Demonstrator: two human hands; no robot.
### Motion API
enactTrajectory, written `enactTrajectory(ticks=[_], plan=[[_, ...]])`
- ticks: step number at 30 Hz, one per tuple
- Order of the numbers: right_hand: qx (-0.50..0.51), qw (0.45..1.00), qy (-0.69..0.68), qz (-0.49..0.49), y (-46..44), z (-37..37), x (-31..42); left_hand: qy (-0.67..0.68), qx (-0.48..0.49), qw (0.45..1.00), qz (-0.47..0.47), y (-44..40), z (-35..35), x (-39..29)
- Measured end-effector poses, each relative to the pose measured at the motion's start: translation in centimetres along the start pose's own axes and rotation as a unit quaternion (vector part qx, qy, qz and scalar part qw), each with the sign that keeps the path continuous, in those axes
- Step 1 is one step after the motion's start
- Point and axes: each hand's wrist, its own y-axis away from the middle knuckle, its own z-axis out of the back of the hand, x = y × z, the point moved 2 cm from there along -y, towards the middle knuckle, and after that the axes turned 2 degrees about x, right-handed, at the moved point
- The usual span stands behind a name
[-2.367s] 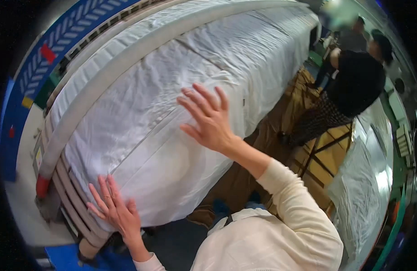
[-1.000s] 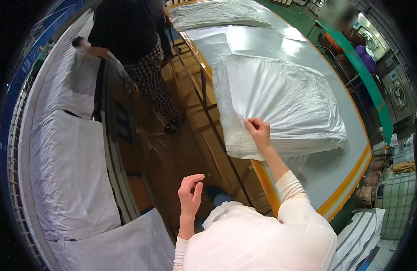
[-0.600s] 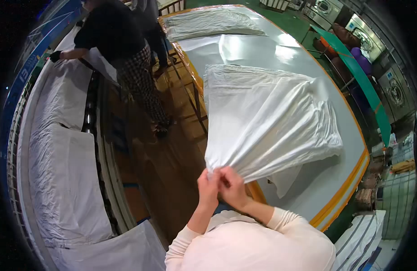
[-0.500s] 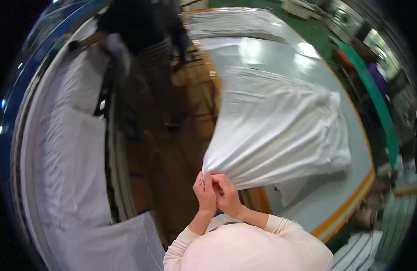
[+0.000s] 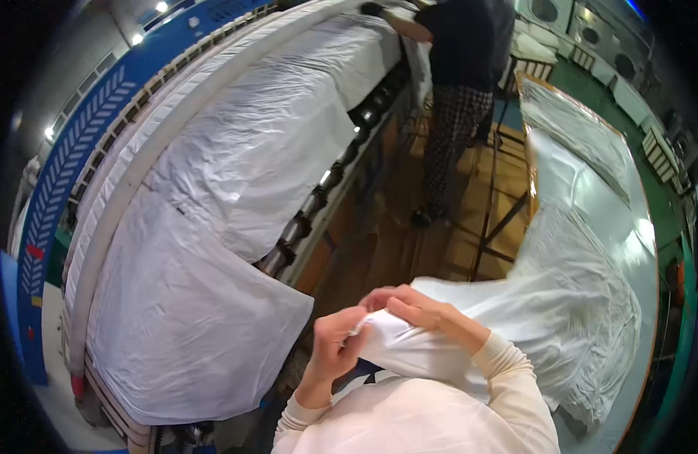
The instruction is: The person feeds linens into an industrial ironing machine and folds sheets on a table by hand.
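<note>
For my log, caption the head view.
Left hand and right hand hold white cloth that trails onto a grey table.

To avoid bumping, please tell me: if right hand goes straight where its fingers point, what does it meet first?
The right hand would likely meet the left hand first, at the gathered white cloth; exact depth is unclear.

Small lamps (image 5: 137,38) are glowing at upper left, while white glare is striking the tabletop (image 5: 642,231) at right. The held cloth (image 5: 417,342) is appearing bright; the floor (image 5: 372,257) is lying in brown shadow. The wide lens is bending the blue beam (image 5: 80,129) into an arc, blackness is ringing the corners, and the distant machines (image 5: 591,34) are looking soft.
</note>
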Motion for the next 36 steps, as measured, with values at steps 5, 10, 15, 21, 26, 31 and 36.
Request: enactTrajectory(ticks=[5,10,15,21,26,31,36], plan=[[0.080,0.985,0.146,-0.046,-3.9,1.6,0.0,-0.153,-0.219,0.962,0.053,4.5,8.6,1.0],[0.117,0.882,0.451,0.066,-8.1,0.1,4.3,-0.240,-0.341,0.908,0.041,6.2,13.2,-0.4],[0.075,0.769,0.629,-0.090,-9.1,4.4,2.5,-0.276,-0.420,0.856,-0.121,5.4,15.8,-1.7],[-0.038,0.722,0.690,-0.039,-6.4,12.3,3.9,-0.267,-0.478,0.830,-0.111,5.2,17.5,0.0],[-0.200,0.816,0.528,-0.123,-5.1,19.4,3.5,-0.314,-0.442,0.838,-0.063,3.0,17.1,4.4],[-0.183,0.723,0.658,-0.101,-8.6,26.2,5.6,-0.349,-0.475,0.807,-0.038,0.1,14.7,8.0],[-0.145,0.791,0.592,-0.051,-12.9,32.4,6.9,-0.353,-0.548,0.758,-0.030,-3.4,13.8,10.9]])
